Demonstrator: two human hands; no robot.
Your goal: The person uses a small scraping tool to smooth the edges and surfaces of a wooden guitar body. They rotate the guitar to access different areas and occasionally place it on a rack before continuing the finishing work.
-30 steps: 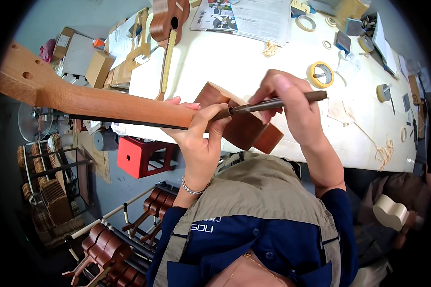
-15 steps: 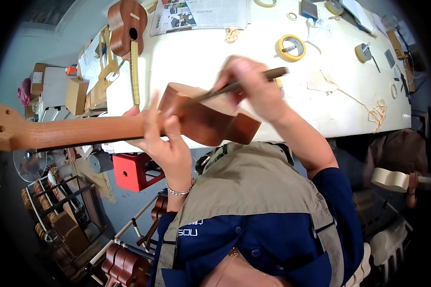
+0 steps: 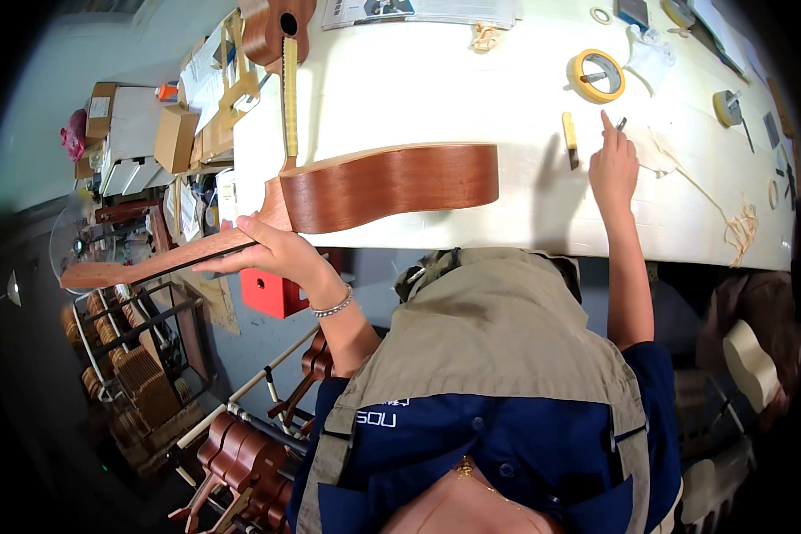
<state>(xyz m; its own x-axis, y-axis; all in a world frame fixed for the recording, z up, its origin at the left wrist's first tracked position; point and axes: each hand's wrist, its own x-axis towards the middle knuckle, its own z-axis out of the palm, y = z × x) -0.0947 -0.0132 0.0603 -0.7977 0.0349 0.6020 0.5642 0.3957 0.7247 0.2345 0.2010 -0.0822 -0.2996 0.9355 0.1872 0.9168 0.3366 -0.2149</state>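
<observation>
My left hand [image 3: 271,249] supports a brown wooden ukulele [image 3: 392,189] by its neck, close to the body, thumb above and fingers beneath. The ukulele's side is turned up toward me; its body hangs over the table's near edge and the headstock points left. My right hand [image 3: 614,169] is at the tabletop on the right, index finger stretched forward, other fingers curled. The short dark end of a slim thing [image 3: 622,124] sticks out beside that finger; the rest is hidden. Left of this hand lies a small yellow-and-brown stick-like piece [image 3: 570,138].
On the white table [image 3: 418,98] are a yellow tape roll [image 3: 599,76], a crumpled scrap [image 3: 486,36], newspaper [image 3: 418,11] and a tangle of raffia-like strands [image 3: 740,233]. A second ukulele [image 3: 276,31] lies far left. A red stool [image 3: 271,292] and racked instrument bodies [image 3: 236,454] stand below.
My right hand has left the ukulele, where it held a dark stick-like tool, and moved right to the tabletop. The ukulele has been turned side up, its headstock swinging toward me.
</observation>
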